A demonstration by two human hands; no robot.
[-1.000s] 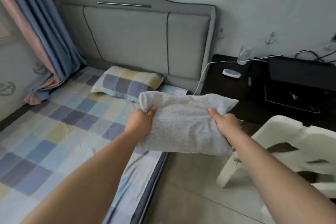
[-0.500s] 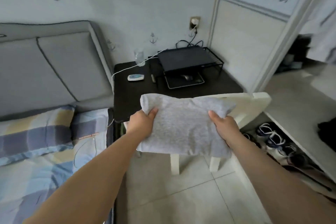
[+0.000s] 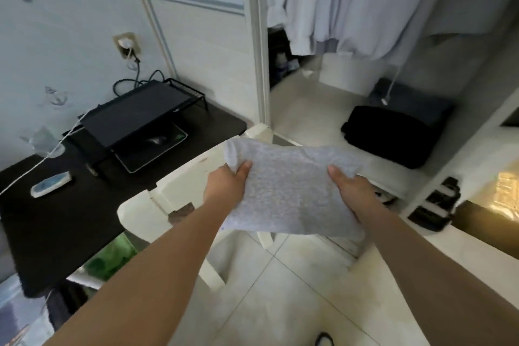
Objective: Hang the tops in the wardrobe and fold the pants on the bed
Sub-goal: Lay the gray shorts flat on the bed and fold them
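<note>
Grey knit fabric, a single folded garment (image 3: 292,191), is held flat in mid-air in front of the open wardrobe (image 3: 393,87), above the white plastic chair (image 3: 179,194). It is gripped at its left edge by the left hand (image 3: 227,187) and at its right edge by the right hand (image 3: 351,191), each thumb pressed on top and the fingers tucked beneath.

The fold could be lost if either grip were loosened, since nothing supports the middle. The near edge sags and could be caught on the chair back.

One folded stack of dark clothes (image 3: 393,132) is counted on the wardrobe floor. Several pale tops (image 3: 337,3) are hung above it; their exact number cannot be told. One black side table (image 3: 56,219) is seen.
</note>
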